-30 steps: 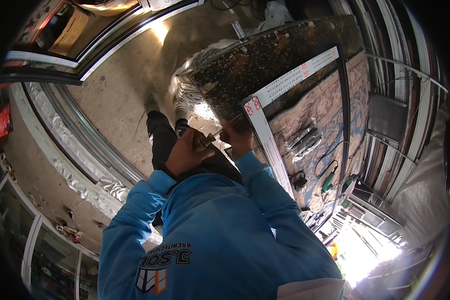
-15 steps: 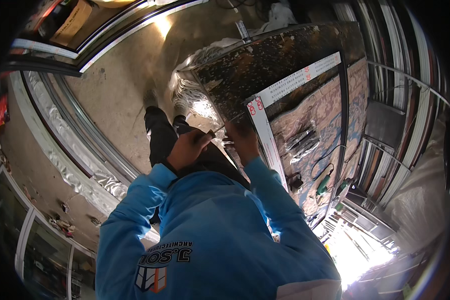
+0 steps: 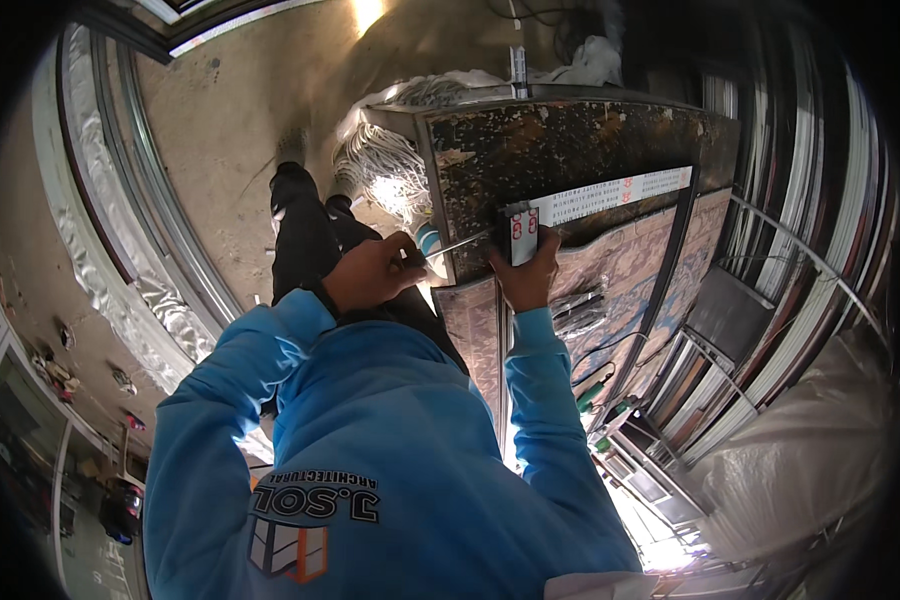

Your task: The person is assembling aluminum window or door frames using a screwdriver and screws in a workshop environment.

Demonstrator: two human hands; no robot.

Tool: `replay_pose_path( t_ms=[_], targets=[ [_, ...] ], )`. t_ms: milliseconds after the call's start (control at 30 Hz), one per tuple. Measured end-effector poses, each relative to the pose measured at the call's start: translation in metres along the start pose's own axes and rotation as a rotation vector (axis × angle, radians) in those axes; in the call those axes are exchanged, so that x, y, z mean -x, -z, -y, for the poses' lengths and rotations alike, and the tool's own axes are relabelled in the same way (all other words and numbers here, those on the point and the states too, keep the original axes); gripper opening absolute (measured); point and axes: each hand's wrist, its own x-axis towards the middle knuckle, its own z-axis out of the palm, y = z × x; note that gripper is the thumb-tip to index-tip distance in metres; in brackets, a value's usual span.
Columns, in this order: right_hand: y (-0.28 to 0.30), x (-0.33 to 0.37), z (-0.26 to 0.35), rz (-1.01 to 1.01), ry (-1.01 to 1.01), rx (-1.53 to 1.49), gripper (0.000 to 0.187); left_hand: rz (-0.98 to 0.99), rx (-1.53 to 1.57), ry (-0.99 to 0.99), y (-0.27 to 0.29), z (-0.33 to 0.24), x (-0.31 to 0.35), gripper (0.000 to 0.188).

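White film with red and black print is borne by a rectangular metal frame (image 3: 610, 196), which is laid on a worktable (image 3: 590, 130) just ahead of the person and a little to the right. Its near left corner is clasped by the right hand (image 3: 526, 284), the thumb set on 1 side and the fingers on the other. Toward that corner a slim metal shaft (image 3: 460, 244) is pointed; it is pinched by the curled thumb and fingers of the left hand (image 3: 372, 274), though whether its tip meets the frame cannot be told. Within and beneath the frame, a patterned pinkish carpet (image 3: 625, 262) is spread over part of the flaking dark tabletop. On the carpet are set a plastic-wrapped dark packet (image 3: 578, 312) and, farther right, a green power tool (image 3: 594, 392). Beside the table's left end, a bundle of white cord (image 3: 378, 170) is heaped. Along the concrete floor (image 3: 210, 130), plastic-wrapped profiles (image 3: 120, 265) are laid at left; at right, long profiles (image 3: 805, 270) are stacked.
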Motion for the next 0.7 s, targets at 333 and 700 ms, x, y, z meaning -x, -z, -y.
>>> replay_pose_path(
  t_ms=[333, 700],
  targets=[
    [0.005, -0.001, -0.007, 0.012, -0.004, 0.017, 0.077, -0.062, -0.139, -0.068, 0.017, 0.016, 0.02, 0.042],
    [0.018, -0.085, -0.079, -0.131, -0.667, -0.888, 0.096, -0.342, -0.074, -0.477, -0.039, -0.049, -0.085, 0.035]
  ],
)
